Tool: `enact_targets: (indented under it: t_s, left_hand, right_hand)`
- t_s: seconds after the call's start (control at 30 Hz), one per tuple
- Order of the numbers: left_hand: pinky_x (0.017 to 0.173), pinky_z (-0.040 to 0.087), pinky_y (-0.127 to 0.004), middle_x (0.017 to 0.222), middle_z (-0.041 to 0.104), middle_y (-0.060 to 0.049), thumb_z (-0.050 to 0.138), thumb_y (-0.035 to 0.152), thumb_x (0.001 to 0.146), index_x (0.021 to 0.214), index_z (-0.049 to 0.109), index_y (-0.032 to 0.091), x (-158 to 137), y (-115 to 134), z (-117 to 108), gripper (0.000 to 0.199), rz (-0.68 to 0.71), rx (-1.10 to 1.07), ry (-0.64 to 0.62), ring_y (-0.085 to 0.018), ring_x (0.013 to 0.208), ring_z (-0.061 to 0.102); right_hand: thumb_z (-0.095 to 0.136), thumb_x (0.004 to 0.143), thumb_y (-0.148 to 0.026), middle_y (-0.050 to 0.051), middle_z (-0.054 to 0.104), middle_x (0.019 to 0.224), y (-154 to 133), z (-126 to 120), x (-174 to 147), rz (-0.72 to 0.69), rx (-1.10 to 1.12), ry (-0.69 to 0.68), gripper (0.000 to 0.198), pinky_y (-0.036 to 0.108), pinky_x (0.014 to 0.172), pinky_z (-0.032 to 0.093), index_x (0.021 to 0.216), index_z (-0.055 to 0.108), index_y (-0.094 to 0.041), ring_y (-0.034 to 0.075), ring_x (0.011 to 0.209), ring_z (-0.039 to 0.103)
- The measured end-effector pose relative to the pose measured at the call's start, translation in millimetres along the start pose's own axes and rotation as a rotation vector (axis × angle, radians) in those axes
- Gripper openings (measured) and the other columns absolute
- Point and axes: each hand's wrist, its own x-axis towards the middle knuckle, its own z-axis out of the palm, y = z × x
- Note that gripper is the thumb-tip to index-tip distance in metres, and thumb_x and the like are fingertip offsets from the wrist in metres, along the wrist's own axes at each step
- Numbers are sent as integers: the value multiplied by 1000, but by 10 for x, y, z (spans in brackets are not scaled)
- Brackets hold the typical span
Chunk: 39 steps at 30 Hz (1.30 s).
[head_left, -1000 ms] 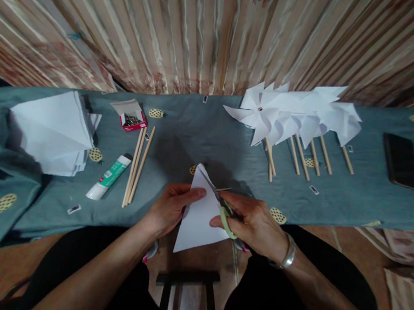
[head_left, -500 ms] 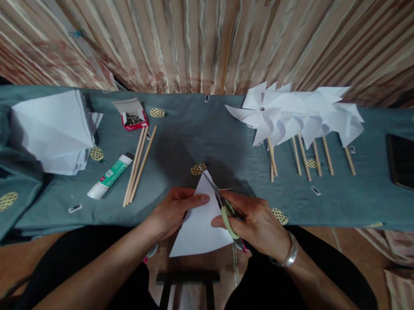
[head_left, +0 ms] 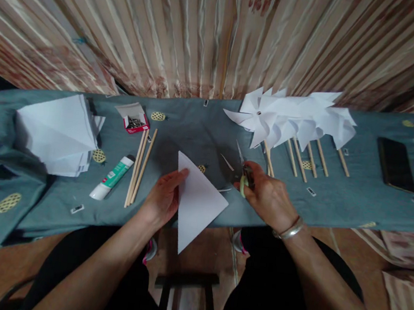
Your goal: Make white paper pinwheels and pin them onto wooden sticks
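Note:
My left hand [head_left: 164,195] pinches a white folded paper triangle [head_left: 199,204] by its left edge, over the front edge of the cloth-covered table. To its right, my right hand [head_left: 268,190] is closed around scissors [head_left: 243,185] with pale green handles. The scissor blades point up and away, apart from the paper. A thin white paper strip [head_left: 227,162] lies on the cloth near the blade tips. Another narrow paper sliver [head_left: 224,190] shows beside the triangle's right edge.
Paper pinwheels on sticks [head_left: 290,120] lie at the back right, with a dark phone [head_left: 396,164] beyond them. Leftward are wooden sticks [head_left: 139,167], a glue tube [head_left: 112,177], an open box of small metal pieces [head_left: 134,119] and a stack of white paper [head_left: 57,131]. A curtain [head_left: 192,32] hangs behind.
The scissors have moved right and up, away from the paper. My left hand has shifted the triangle left and turned it. Cut-off strips now show on the cloth.

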Motion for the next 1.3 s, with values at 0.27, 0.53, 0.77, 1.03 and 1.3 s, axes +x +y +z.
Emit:
enact_targets:
  t_s: [0.27, 0.53, 0.77, 1.03, 1.3]
  left_hand:
    - [77, 60, -31, 77, 75, -6, 64, 7, 78, 91, 68, 10, 38, 17, 3, 13, 44, -6, -7, -18, 71, 72]
    - [83, 59, -33, 78, 75, -6, 64, 8, 77, 90, 68, 12, 56, 44, 1, 14, 81, -35, -11, -21, 82, 73]
    - [78, 59, -28, 78, 74, -4, 62, 9, 79, 91, 67, 12, 80, 82, -36, 14, 119, -23, -5, -16, 73, 71]
    - [82, 58, -29, 84, 74, -6, 57, 7, 81, 97, 65, 12, 76, 117, -49, 19, 113, -35, -1, -17, 81, 72]
    - [86, 57, -33, 85, 74, -6, 63, 8, 73, 101, 64, 12, 76, 46, -79, 29, 131, -30, -41, -22, 91, 71]
  right_hand:
    - [55, 88, -24, 16, 74, 91, -27, 7, 111, -12, -137, -1, 51, 35, 66, 52, 133, 46, -4, 29, 77, 69]
    - [46, 98, -37, 9, 74, 95, -222, -95, 68, -44, 319, 72, 32, 32, 75, 53, 102, 71, -17, 22, 84, 69]
    - [47, 97, -34, 8, 73, 109, -348, 49, -8, -21, 680, 33, 35, 33, 78, 58, 125, 61, -19, 19, 88, 70]
    - [40, 95, -13, 9, 59, 137, -333, 187, -86, -293, 444, 130, 46, 44, 110, 46, 139, 50, -23, 21, 129, 55]
    - [49, 93, -14, 14, 45, 150, -521, 205, -182, -572, 55, 143, 43, 59, 109, 38, 135, 55, -22, 33, 143, 35]
